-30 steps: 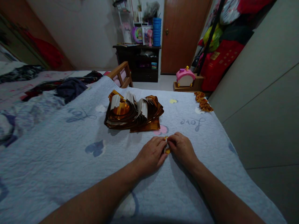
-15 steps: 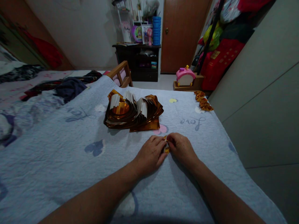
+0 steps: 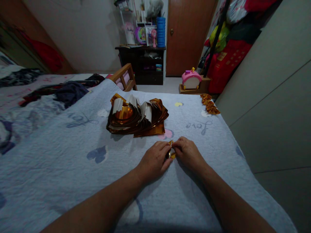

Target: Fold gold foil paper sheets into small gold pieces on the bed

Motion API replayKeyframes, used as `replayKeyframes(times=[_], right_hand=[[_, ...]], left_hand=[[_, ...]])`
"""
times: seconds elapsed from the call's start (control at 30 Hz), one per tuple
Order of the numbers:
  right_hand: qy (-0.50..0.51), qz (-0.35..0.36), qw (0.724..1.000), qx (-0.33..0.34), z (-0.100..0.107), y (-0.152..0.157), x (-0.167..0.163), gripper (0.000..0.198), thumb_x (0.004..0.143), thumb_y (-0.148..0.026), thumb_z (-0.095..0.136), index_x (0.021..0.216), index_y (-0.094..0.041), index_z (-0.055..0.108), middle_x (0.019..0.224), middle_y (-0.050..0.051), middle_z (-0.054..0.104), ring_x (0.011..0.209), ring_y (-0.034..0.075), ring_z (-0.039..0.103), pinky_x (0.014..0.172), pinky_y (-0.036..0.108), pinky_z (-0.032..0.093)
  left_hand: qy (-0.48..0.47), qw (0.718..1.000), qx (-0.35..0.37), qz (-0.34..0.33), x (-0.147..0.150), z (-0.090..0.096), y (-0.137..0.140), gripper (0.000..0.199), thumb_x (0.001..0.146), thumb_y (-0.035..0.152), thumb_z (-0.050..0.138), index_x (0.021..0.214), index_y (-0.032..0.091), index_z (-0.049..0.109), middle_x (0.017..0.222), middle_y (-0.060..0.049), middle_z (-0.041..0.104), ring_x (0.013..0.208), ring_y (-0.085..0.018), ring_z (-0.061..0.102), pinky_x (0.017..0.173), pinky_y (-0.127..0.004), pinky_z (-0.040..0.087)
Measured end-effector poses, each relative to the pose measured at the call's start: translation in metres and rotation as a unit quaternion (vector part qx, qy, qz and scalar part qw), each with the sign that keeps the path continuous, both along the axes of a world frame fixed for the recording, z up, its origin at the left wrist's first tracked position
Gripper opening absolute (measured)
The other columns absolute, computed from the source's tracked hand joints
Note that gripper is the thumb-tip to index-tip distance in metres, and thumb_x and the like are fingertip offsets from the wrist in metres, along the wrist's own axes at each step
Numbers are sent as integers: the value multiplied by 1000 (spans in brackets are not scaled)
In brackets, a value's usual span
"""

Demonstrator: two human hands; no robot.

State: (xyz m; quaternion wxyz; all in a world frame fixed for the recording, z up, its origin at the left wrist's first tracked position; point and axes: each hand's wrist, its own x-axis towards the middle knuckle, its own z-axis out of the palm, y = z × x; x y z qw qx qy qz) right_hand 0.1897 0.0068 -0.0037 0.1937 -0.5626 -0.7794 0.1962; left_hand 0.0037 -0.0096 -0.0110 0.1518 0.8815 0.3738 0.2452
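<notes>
Between my hands, low over the blue bed cover, is a small folded piece of gold foil paper with a pale inner side. My left hand pinches its left side with the thumb and fingers. My right hand grips its right edge, fingers bent together; the fingertips partly hide the paper. Beyond my hands lies a thick, curled stack of gold foil paper sheets, white on their inner faces. Several folded gold foil pieces sit at the far right edge of the cover.
Dark clothes lie on the bed at the left. A wooden chair stands at the far edge, and a pink toy is beyond the cover. At the right rises a pale cabinet. A dark shelf unit stands at the back.
The view has shifted slightly. Both hands stay on the small gold foil paper, whose pale inner side now shows a little differently between the fingers. The stack has not moved.
</notes>
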Motion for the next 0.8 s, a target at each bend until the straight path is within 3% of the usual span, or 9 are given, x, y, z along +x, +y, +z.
replayKeyframes(times=[0.6,0.8], right_hand=[[20,13,1000,1,-7,5,6,23,89,-8,59,91,-20,79,87,5,66,85,17,60,78,28,44],[35,7,999,9,-4,5,7,25,87,-6,62,104,-17,76,93,6,65,90,17,60,84,28,45]], left_hand=[[49,999,13,-11,1,3,-1,35,89,17,64,124,14,58,124,-12,65,117,-27,58,102,-44,52],[58,998,4,-8,1,3,-1,35,89,17,64,124,16,60,126,-11,64,116,-27,58,102,-45,53]])
